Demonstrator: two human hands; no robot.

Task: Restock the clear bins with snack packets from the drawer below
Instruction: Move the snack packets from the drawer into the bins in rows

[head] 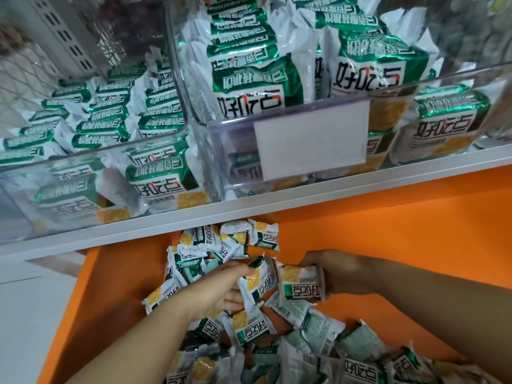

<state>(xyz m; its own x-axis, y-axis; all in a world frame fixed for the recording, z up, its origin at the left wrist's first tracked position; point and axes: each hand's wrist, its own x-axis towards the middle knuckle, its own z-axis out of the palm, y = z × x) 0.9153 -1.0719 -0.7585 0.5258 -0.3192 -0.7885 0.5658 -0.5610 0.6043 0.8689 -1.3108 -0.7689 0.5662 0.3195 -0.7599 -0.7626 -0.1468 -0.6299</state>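
Both hands are down in the orange drawer point(388, 245), among several green-and-white snack packets. My left hand point(221, 289) grips one packet point(256, 281) at the drawer's middle. My right hand point(335, 273) holds another packet point(302, 284) just to its right, fingers curled behind it. Above, on the white shelf point(277, 198), stand clear bins: the left bin point(69, 159) holds packets lying low, and the right bin point(393, 90) is heaped high with the same packets.
A blank white label holder point(311, 137) hangs on the right bin's front. A loose heap of packets point(304, 350) fills the drawer's near part and another cluster point(221, 242) lies under the shelf edge. White flooring point(27, 314) is at the left.
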